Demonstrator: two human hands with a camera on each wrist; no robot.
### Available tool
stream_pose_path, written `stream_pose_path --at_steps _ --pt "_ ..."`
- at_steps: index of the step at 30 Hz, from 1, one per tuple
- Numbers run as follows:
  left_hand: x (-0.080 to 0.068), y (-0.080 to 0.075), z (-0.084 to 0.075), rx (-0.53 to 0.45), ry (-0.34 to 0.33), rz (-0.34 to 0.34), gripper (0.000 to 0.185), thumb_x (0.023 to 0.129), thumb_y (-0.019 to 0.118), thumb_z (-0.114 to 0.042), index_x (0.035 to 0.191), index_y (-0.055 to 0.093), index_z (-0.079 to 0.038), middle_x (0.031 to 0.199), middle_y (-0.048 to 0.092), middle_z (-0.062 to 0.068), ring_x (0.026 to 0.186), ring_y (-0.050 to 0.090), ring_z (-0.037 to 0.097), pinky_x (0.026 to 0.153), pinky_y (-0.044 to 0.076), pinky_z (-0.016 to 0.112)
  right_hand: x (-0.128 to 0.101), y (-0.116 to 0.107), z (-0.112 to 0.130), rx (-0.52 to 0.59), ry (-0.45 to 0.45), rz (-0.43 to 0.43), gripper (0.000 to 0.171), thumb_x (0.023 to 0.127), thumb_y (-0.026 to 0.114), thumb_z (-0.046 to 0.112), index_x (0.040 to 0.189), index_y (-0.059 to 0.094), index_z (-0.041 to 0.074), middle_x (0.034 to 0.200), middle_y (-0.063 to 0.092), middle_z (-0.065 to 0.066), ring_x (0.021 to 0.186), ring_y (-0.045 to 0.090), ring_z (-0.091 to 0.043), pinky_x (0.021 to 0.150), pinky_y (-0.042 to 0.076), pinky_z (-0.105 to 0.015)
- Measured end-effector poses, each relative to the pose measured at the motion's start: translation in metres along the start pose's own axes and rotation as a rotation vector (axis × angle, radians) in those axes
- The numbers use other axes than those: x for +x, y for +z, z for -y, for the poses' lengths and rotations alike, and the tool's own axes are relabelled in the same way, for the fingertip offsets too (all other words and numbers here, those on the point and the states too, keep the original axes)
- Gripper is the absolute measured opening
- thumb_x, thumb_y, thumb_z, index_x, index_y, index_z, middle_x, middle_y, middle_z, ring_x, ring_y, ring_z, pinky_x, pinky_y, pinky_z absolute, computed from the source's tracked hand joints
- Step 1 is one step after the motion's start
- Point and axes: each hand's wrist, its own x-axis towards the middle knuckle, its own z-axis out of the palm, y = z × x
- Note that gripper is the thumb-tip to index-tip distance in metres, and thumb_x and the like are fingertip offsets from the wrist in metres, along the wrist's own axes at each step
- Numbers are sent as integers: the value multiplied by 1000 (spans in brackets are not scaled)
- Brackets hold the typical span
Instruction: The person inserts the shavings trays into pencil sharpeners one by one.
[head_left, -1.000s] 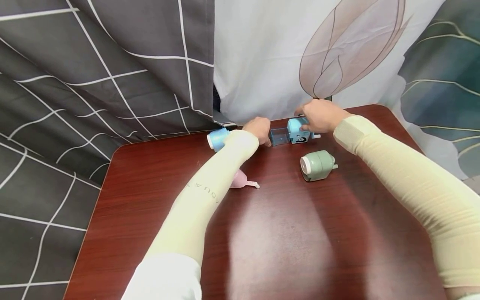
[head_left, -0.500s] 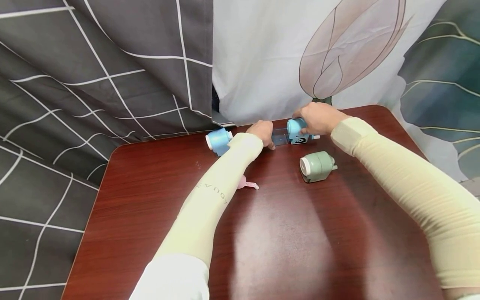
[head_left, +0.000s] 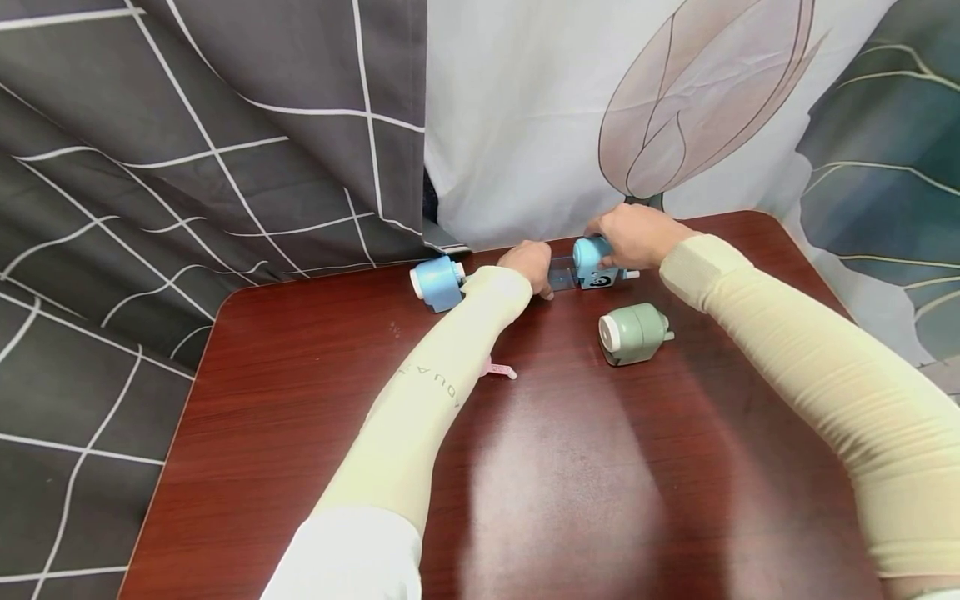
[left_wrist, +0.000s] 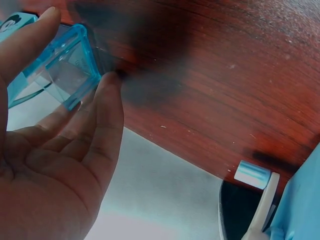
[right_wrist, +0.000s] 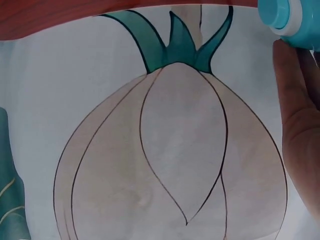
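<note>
A light blue crank pencil sharpener (head_left: 595,265) with a panda face stands near the table's back edge. My right hand (head_left: 637,235) grips its body from above and behind. Its clear blue shavings drawer (left_wrist: 70,70) sticks partly out on the left side. My left hand (head_left: 528,265) holds the drawer's outer end, with the thumb (left_wrist: 31,42) on one side and the fingers (left_wrist: 107,110) on the other. In the right wrist view, only part of the right hand (head_left: 652,229) and the sharpener's round end (right_wrist: 274,12) shows at the top right.
Another blue sharpener (head_left: 437,285) stands left of my left wrist. A green sharpener (head_left: 633,335) sits in front of the panda one. My left forearm hides a pink sharpener except for its crank (head_left: 501,369). Curtains (head_left: 517,125) hang along the table's (head_left: 300,400) back edge.
My left hand has moved slightly right toward the panda sharpener, and less of the drawer shows between the hand and the body. The right hand has settled slightly lower and keeps its grip.
</note>
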Motion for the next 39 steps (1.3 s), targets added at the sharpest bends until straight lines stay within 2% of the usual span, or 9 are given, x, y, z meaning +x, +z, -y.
stream_pose_path --at_steps 5,16,27,39 --pt "3 2 0 3 3 -6 36 88 80 -29 115 67 -9 103 66 2 90 61 15 75 51 28 0 1 0 -1 -1 -7 42 83 82 9 118 66 -7 111 69 -24 97 67 -38 86 53 -51" --pt "6 2 4 -6 41 -21 32 88 80 -26 111 67 -8 100 65 3 89 60 16 75 50 27 4 2 -1 -9 19 18 44 84 81 8 121 65 -8 114 68 -26 99 68 -38 85 55 -49" --pt "11 2 -1 -10 20 -10 38 87 81 -28 116 65 -8 103 63 3 90 59 17 77 50 26 4 1 -1 -4 13 14 42 83 81 6 120 66 -9 112 69 -26 98 68 -38 83 55 -48" --pt "13 4 -5 -13 54 -26 36 87 80 -27 113 65 -8 101 65 4 90 60 16 76 50 26 3 1 0 2 24 16 41 84 80 6 119 66 -9 112 69 -26 98 68 -39 84 55 -49"
